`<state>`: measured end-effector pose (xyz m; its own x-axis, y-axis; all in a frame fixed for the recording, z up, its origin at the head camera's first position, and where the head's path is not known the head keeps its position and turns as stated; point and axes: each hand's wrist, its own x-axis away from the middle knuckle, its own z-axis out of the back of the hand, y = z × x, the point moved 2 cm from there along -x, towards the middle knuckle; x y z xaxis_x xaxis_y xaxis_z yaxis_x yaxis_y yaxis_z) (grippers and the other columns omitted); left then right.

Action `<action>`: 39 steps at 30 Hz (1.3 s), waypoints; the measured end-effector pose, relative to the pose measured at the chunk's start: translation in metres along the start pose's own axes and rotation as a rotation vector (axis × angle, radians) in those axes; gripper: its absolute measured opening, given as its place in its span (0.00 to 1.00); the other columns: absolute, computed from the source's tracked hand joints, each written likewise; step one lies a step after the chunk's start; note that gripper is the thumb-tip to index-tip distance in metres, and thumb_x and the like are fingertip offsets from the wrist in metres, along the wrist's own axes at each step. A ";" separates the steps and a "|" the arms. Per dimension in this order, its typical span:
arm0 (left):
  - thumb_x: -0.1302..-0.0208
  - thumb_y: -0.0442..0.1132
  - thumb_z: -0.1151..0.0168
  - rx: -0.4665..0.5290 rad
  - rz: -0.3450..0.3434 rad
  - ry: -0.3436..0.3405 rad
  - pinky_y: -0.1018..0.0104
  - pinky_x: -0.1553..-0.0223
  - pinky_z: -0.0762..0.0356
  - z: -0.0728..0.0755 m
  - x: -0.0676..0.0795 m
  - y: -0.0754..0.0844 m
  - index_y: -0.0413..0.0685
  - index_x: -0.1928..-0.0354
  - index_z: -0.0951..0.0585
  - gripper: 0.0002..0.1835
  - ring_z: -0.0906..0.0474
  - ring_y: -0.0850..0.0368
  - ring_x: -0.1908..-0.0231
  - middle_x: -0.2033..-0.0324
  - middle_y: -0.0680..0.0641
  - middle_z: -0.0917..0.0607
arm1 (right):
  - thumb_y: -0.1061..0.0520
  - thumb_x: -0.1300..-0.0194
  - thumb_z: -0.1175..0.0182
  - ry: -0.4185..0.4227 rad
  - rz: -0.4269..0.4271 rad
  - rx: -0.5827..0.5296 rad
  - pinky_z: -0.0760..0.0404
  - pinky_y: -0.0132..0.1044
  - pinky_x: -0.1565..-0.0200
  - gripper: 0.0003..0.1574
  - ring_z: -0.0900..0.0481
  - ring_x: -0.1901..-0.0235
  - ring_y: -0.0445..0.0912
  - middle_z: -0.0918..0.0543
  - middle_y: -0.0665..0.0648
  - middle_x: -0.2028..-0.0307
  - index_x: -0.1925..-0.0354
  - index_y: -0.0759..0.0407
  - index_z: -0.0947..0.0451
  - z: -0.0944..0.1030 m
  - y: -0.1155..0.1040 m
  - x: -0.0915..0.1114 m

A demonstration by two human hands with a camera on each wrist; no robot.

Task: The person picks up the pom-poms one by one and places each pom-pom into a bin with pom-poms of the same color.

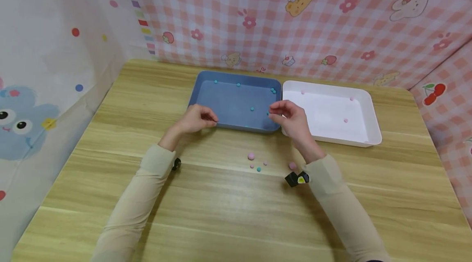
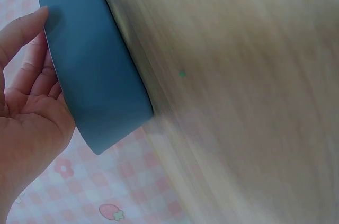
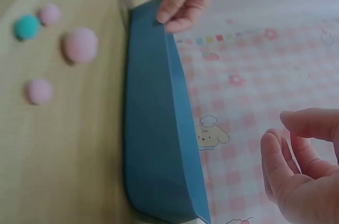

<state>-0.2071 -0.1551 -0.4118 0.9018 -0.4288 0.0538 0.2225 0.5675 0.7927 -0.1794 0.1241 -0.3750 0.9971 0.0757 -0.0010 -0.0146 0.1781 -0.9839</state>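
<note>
My left hand (image 1: pixel 199 118) is at the near left corner of the blue tray (image 1: pixel 236 126). In the left wrist view its thumb lies on the rim with the fingers behind the wall, pinching it. My right hand (image 1: pixel 293 118) hovers over the right end of this tray, thumb and fingers apart and nothing between them in the right wrist view. Close by its fingertips is a teal pom-pom (image 1: pixel 268 113). Several more teal pom-poms lie inside, one of them (image 1: pixel 252 109) near the middle. A larger pink pom-pom (image 3: pixel 80 45) is on the table before the tray.
A white tray (image 1: pixel 373 133) stands against the blue one on the right, with a few pink pom-poms (image 1: pixel 346 120) in it. Small pink pom-poms and a teal pom-pom (image 1: pixel 259 169) lie on the wooden table (image 1: pixel 228 213). Another pink pom-pom (image 1: pixel 292 166) is by the right wrist.
</note>
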 end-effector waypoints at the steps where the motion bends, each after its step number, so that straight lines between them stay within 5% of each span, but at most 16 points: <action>1: 0.44 0.29 0.35 0.001 0.003 -0.001 0.66 0.61 0.26 0.000 0.000 0.000 0.36 0.66 0.16 0.04 0.21 0.54 0.66 0.70 0.44 0.14 | 0.71 0.42 0.39 -0.010 -0.001 0.002 0.24 0.24 0.62 0.15 0.23 0.63 0.39 0.20 0.51 0.66 0.55 0.73 0.26 0.000 0.001 0.003; 15: 0.44 0.30 0.35 -0.002 0.013 0.002 0.64 0.60 0.26 0.001 0.001 -0.001 0.36 0.66 0.16 0.04 0.21 0.53 0.66 0.69 0.45 0.14 | 0.76 0.45 0.40 -0.200 0.014 0.045 0.21 0.30 0.59 0.12 0.20 0.64 0.47 0.20 0.68 0.64 0.60 0.76 0.26 -0.008 0.027 0.048; 39: 0.44 0.28 0.35 0.011 0.004 -0.005 0.64 0.60 0.25 0.001 0.001 0.002 0.35 0.66 0.16 0.04 0.21 0.51 0.65 0.69 0.43 0.15 | 0.79 0.51 0.39 -0.424 0.060 0.155 0.20 0.34 0.59 0.15 0.20 0.62 0.56 0.19 0.67 0.63 0.63 0.73 0.25 -0.032 0.054 0.077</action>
<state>-0.2056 -0.1550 -0.4099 0.9006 -0.4304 0.0598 0.2151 0.5612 0.7993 -0.1016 0.1086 -0.4343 0.8760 0.4798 0.0484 -0.1142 0.3039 -0.9458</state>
